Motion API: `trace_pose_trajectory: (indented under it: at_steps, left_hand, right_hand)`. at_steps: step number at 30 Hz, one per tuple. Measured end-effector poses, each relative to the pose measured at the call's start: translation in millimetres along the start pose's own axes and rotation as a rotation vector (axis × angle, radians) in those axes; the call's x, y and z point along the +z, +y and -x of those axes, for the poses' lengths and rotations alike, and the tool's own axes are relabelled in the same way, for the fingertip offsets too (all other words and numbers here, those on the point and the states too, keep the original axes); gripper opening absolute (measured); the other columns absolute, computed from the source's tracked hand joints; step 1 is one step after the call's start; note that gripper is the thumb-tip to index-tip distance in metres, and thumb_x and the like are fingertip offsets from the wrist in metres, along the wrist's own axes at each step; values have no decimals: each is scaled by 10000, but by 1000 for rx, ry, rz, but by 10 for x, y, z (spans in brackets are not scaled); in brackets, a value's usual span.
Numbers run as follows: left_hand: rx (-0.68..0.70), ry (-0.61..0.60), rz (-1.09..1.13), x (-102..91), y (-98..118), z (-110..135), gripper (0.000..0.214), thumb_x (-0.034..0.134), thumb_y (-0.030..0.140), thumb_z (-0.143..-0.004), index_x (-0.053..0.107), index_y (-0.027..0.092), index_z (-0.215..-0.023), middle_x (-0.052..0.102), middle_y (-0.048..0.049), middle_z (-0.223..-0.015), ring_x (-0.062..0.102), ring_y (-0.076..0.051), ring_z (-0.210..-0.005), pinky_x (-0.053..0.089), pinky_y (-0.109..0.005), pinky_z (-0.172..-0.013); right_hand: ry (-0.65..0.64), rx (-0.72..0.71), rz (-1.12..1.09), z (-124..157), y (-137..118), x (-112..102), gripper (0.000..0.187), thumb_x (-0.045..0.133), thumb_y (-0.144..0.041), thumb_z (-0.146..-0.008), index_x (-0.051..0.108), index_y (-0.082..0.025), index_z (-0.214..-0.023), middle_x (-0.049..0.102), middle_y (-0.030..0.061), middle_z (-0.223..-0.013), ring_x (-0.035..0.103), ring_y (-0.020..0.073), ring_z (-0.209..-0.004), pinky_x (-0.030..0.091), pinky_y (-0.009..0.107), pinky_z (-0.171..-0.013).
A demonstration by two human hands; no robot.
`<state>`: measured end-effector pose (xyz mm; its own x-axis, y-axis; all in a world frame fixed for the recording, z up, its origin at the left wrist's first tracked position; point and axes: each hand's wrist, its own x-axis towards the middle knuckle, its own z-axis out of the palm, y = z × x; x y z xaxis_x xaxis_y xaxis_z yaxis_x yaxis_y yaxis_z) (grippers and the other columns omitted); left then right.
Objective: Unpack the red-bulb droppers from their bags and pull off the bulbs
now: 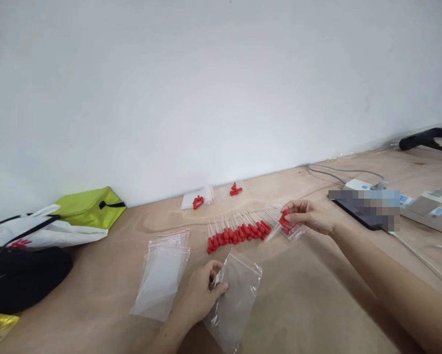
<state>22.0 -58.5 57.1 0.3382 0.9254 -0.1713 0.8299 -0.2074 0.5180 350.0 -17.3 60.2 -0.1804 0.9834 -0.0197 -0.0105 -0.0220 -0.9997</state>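
Note:
My left hand [205,290] pinches an empty clear zip-lock bag [239,290] between thumb and fingers. Thumb and fingertips of my right hand [306,215] close on a small clear bag of red-tipped sticks [287,222], its red ends at the fingertips. Between the hands lies a row of red-tipped thin sticks [239,233], red ends toward me. A stack of clear zip-lock bags [161,280] rests left of my left hand. Farther back are two more small bags with red-tipped sticks, a left one [197,201] and a right one [236,189].
A wooden table [302,305] meets a white wall. To the left are a lime-green bag [91,206], a white plastic bag [69,233] and a black item [29,280]. A dark phone or tablet [357,211], a power strip [357,185] and cables [420,260] lie right.

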Motion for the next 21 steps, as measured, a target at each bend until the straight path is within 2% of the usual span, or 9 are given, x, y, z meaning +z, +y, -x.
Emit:
trace_pose_trajectory:
  at_steps: [4,6,8,10,11,13,16,19,21]
  left_hand:
    - [-5,-105,130,-163,-45,9,115,482,287,-693,518,180,-670,520,43,-572,501,-116,-563,369,-222,-519]
    - [-12,-18,262,-346,-113,-7,167,476,350,-697,487,184,-683,505,47,-568,499,-113,-546,391,-224,-520]
    - [-85,181,363,-545,-256,-42,241,491,418,-664,458,186,-724,501,51,-578,499,-110,-506,411,-233,-501]
    - [-173,429,420,-703,-471,-85,375,525,430,-611,425,186,-878,520,57,-601,518,-116,-477,432,-248,-497]
    - [-208,498,412,-755,-591,-104,434,531,425,-607,401,186,-945,522,60,-603,527,-124,-466,441,-256,-493]
    - [-280,496,293,-805,-809,-131,484,488,379,-646,358,170,-1063,520,59,-582,549,-148,-455,453,-278,-497]
    - [-397,386,-54,-800,-968,-132,551,412,302,-705,299,95,-1203,550,8,-598,596,-214,-552,463,-334,-575]
    - [-481,392,-478,-764,-878,-110,537,402,315,-745,374,73,-1224,594,-155,-887,578,-323,-863,422,-425,-726]
    - [-477,468,-650,-710,-732,-105,497,384,352,-778,437,104,-1205,507,-213,-1109,495,-371,-1007,376,-476,-785]
  right_hand:
    - [303,-228,-21,-195,-1,246,310,685,-393,-611,583,-180,-812,666,28,-756,619,138,-671,491,275,-625]
    - [439,-412,65,-314,30,456,285,655,-399,-651,584,-186,-828,666,35,-787,619,156,-745,490,317,-717]
    - [470,-553,286,-414,79,674,221,616,-355,-704,603,-192,-852,666,47,-827,609,164,-775,478,343,-766]
    - [375,-675,530,-478,134,859,169,523,-292,-784,614,-205,-898,662,52,-887,592,169,-831,458,352,-803]
    - [308,-717,650,-496,161,930,188,469,-262,-818,615,-208,-923,658,53,-918,581,171,-854,445,355,-821]
    - [185,-757,827,-507,207,1027,257,379,-215,-859,614,-206,-961,651,50,-948,565,173,-874,420,353,-845]
    - [17,-751,1001,-481,243,1086,322,310,-194,-886,607,-195,-1010,638,47,-975,541,179,-896,391,330,-850]
    - [-111,-723,1148,-439,238,1107,349,276,-214,-901,594,-203,-1046,625,48,-989,519,184,-898,376,316,-824]
    - [-117,-708,1183,-410,228,1111,316,321,-285,-896,600,-227,-1033,629,47,-962,509,196,-882,359,334,-808]
